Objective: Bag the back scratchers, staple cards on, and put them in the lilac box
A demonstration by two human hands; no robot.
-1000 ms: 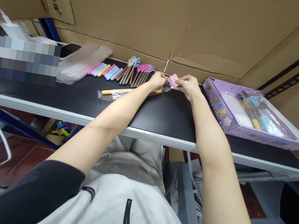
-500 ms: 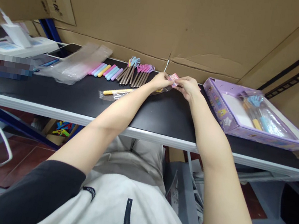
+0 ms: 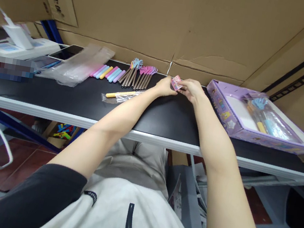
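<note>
My right hand (image 3: 191,88) pinches a small pink card (image 3: 177,83) between the thumb and the fingers, near the back edge of the desk (image 3: 56,96), a little right of its middle. My left hand (image 3: 164,87) is curved at the left side of this card, with its thumb below it; if these fingers grip something, I cannot tell. A yellow stick (image 3: 120,94) in a clear sleeve lies across the desk, and its right end is hidden behind my left forearm. Beyond it, along the back edge, brown rods (image 3: 135,76) with pink, blue and yellow claw-like heads lie side by side, and left of them is a row of pastel handles (image 3: 108,72). Clear bags (image 3: 82,67) lie further left, then a white power strip (image 3: 37,48) towards the back left corner. The purple box (image 3: 223,112) occupies the right end, with packed sticks (image 3: 262,115) inside.
</note>
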